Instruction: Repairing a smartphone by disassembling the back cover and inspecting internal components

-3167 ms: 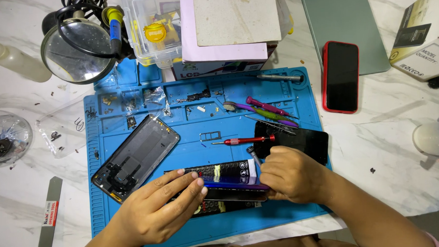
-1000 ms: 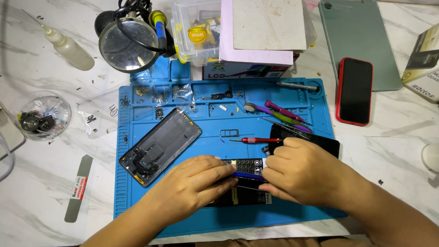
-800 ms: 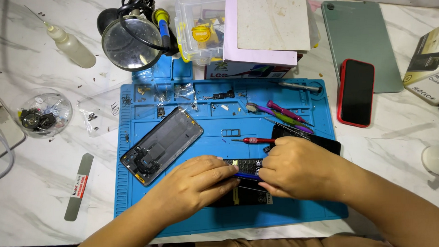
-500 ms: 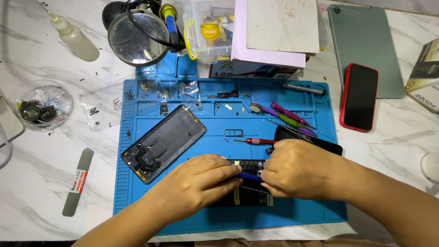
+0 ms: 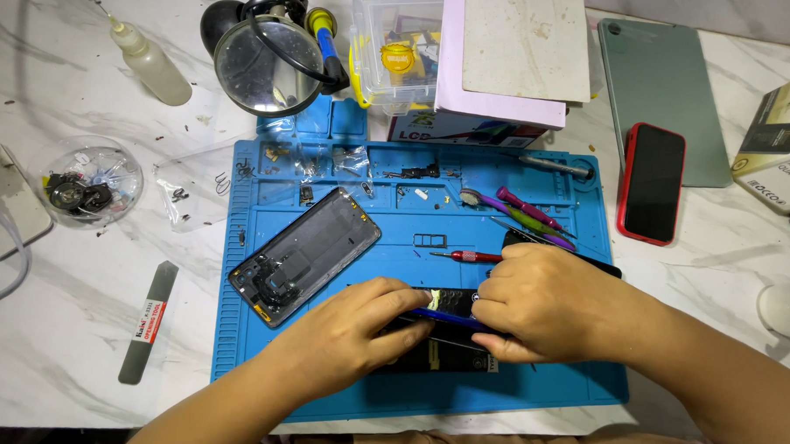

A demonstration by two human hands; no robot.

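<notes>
Both my hands rest on a blue repair mat (image 5: 395,222) over a black phone battery (image 5: 447,347). My left hand (image 5: 346,337) presses down on the battery's left part. My right hand (image 5: 551,304) pinches a thin blue pry tool (image 5: 446,316) laid across the battery's top. Most of the battery is hidden under my fingers. An opened dark phone frame (image 5: 304,256) lies tilted on the mat, just left of my left hand.
A red screwdriver (image 5: 466,256) and purple and green pry tools (image 5: 526,213) lie on the mat. A red-cased phone (image 5: 652,182), green tablet (image 5: 662,90), magnifier lamp (image 5: 263,65), parts boxes (image 5: 398,47), squeeze bottle (image 5: 149,60), small dish (image 5: 83,180) and grey flat tool (image 5: 149,322) surround it.
The camera view has shifted slightly. Both hands have closed in over the battery, and the right hand with the blue tool has stayed at its top edge.
</notes>
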